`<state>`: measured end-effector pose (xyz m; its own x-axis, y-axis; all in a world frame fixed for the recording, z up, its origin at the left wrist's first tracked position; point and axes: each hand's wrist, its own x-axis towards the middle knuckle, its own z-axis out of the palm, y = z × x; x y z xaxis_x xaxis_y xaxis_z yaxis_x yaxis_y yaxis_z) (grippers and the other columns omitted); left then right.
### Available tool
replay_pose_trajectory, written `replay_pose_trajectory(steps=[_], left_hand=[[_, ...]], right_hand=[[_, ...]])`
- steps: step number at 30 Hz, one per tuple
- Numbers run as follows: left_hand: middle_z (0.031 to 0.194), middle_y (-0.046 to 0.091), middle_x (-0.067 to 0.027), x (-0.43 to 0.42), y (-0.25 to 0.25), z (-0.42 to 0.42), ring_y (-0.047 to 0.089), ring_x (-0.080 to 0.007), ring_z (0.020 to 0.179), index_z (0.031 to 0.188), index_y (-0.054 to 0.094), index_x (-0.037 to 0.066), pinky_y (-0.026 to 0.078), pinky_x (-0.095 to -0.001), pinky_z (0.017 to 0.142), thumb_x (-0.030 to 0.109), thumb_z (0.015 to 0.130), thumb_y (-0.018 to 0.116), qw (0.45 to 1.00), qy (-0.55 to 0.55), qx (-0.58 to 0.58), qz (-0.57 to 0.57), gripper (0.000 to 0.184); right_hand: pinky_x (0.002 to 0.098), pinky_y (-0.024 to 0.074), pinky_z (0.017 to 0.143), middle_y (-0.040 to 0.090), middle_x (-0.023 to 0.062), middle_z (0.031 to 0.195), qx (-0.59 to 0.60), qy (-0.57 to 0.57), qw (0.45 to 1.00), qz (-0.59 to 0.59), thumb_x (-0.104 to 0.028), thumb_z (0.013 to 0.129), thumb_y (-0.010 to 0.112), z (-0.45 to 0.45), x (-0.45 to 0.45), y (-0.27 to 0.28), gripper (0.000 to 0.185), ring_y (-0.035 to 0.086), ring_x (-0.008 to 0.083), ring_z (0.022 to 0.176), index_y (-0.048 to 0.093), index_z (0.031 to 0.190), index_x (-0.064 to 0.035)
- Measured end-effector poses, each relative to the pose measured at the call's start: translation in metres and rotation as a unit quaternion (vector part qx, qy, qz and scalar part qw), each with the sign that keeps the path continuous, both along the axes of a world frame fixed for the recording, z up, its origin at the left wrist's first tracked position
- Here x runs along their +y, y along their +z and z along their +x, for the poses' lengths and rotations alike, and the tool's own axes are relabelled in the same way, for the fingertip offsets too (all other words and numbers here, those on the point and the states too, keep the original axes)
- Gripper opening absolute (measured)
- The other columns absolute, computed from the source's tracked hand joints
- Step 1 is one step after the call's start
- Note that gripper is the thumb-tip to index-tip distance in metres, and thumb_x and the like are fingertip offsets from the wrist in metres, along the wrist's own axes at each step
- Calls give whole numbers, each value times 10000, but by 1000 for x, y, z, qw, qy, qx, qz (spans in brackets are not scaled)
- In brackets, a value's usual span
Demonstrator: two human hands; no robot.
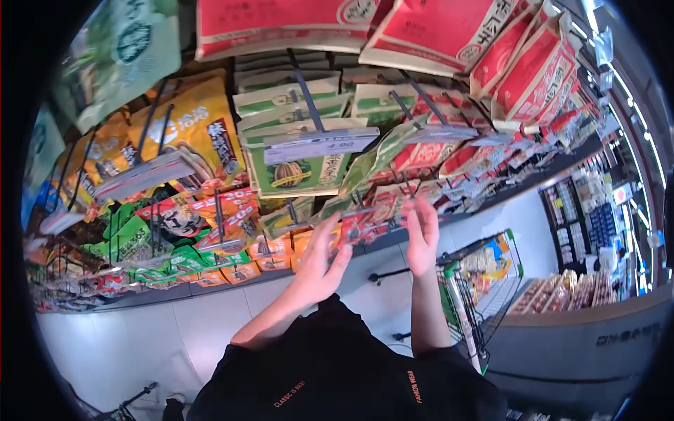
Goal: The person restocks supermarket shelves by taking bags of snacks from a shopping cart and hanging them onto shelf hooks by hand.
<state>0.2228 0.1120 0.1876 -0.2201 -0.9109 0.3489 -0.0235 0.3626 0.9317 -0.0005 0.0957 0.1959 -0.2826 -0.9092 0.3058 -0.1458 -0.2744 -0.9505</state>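
Observation:
My left hand (321,265) is raised at the lower edge of the snack rack, its thumb apart from its stretched fingers and nothing seen in it. Just beyond its fingertips hangs a red packet (361,228); I cannot tell whether they touch. To the right, my right hand (421,238) points upward with fingers extended, close to the hanging red-and-white packets (390,198). No held thing shows there either. Above both hands, green-and-cream seed packets (298,172) hang on metal hooks behind a price tag (319,145).
Yellow bags (186,126) hang at the left and large red bags (281,24) overhead. Metal hooks and tags stick out toward me. A shopping cart (467,309) with goods stands at my right on the tiled floor, before a grey counter (576,351).

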Motion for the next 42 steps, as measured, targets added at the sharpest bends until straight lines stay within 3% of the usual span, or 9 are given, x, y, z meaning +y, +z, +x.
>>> replay_pose_trajectory(steps=[3, 9, 14, 22, 29, 32, 35, 38, 42], left_hand=[[1024, 564, -146, 22, -35, -7, 575, -174, 892, 1329, 389, -33, 480, -283, 769, 147, 918, 590, 989, 6, 144, 14, 491], [629, 536, -6, 62, -73, -17, 477, -60, 519, 1093, 578, 18, 415, -239, 521, 125, 918, 590, 976, -166, -1, 138, 206], [796, 647, -102, 70, -94, -52, 625, -231, 685, 1061, 606, 49, 484, -341, 632, 213, 921, 562, 893, -375, -233, 83, 220], [970, 632, -168, 89, -76, -171, 607, -336, 952, 1083, 600, 49, 489, -421, 777, 287, 914, 536, 763, -523, -374, -75, 299], [1103, 569, -149, 123, -90, -330, 516, -347, 1093, 1087, 602, 74, 408, -492, 920, 288, 889, 583, 887, -258, -217, -317, 293], [1103, 574, -180, 126, -136, -380, 498, -367, 1103, 997, 639, 78, 332, -522, 1008, 281, 848, 616, 883, -201, -254, -339, 252], [867, 633, -81, 138, -124, -398, 549, -308, 894, 784, 669, 123, 403, -441, 788, 241, 737, 662, 863, -240, -293, -334, 127], [876, 606, -122, 144, -136, -411, 546, -316, 927, 816, 641, 79, 395, -451, 849, 378, 895, 533, 834, -214, -377, -339, 327], [756, 633, -128, 150, -103, -429, 596, -314, 830, 726, 625, 42, 435, -471, 802, 401, 895, 535, 783, -234, -509, -269, 407]], right_hand=[[264, 457, 791, 612, 52, 1010, 78, 67, 989, 103, -156, 980, 499, -10, 49, -7, 316, 581, 128, 903, 495, 1261, -11], [276, 483, 611, 629, 80, 671, 157, 32, 963, 215, -168, 937, 569, -26, 132, -22, 216, 617, 154, 661, 669, 959, 22], [316, 495, 538, 660, 151, 728, 263, -33, 939, 219, -177, 892, 625, -63, 173, -12, 199, 656, 231, 644, 670, 913, 16], [444, 437, 851, 621, 186, 970, 464, -287, 811, 212, -194, 847, 644, -218, 283, -42, 233, 562, 373, 954, 641, 992, -12], [490, 421, 896, 627, 213, 1070, 372, -323, 714, 498, -434, 875, 543, -299, 372, -96, 501, 539, 397, 1055, 582, 1142, -11], [487, 425, 884, 664, 185, 952, 425, -276, 745, 434, -347, 915, 487, -305, 392, -115, 362, 561, 385, 994, 645, 951, -23], [490, 449, 766, 636, 209, 817, 421, -266, 787, 364, -249, 922, 488, -296, 408, -124, 268, 581, 389, 856, 639, 892, -30], [468, 457, 727, 644, 154, 788, 407, -297, 796, 337, -284, 918, 513, -301, 421, -124, 259, 599, 346, 820, 607, 844, -54], [459, 436, 740, 664, 104, 812, 400, -267, 790, 379, -337, 921, 503, -302, 443, -118, 298, 605, 298, 881, 606, 851, -66]])
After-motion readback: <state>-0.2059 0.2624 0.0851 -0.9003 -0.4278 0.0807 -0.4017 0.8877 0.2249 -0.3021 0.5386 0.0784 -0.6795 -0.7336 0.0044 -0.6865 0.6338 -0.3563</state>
